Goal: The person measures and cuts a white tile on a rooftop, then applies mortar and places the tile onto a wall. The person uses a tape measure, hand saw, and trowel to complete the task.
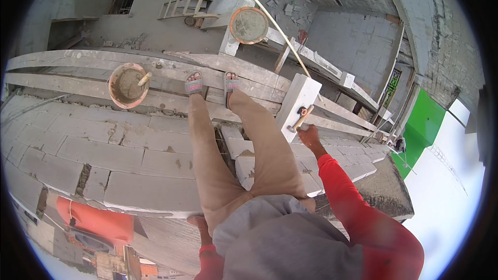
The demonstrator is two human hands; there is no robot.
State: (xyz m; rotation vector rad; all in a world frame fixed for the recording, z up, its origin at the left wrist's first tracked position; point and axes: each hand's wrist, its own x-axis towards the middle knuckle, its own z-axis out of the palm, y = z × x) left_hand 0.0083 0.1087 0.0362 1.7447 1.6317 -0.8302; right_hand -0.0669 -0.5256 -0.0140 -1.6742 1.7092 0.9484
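Note:
My right hand [310,138] is beside the lower right corner of a white block [303,93], with its fingers curled together. I cannot make out what, if anything, is inside them. Close to the fingertips, a small hammer [303,117] with a wooden handle lies on the block. A round black and orange thing [302,110], perhaps a tape measure, sits by its handle. My left hand [199,223] is low at the outer edge of the block wall [150,192], partly covered by my leg and shirt; its fingers are unclear.
My sandaled feet stand on wooden planks [171,67]. Left of them, a mortar bucket [115,98] holds a tool with a wooden handle. Another mortar bucket [233,33] stands farther ahead. A long thin pole [282,31] slants down toward the block. The wall's outer side drops away toward lower roofs.

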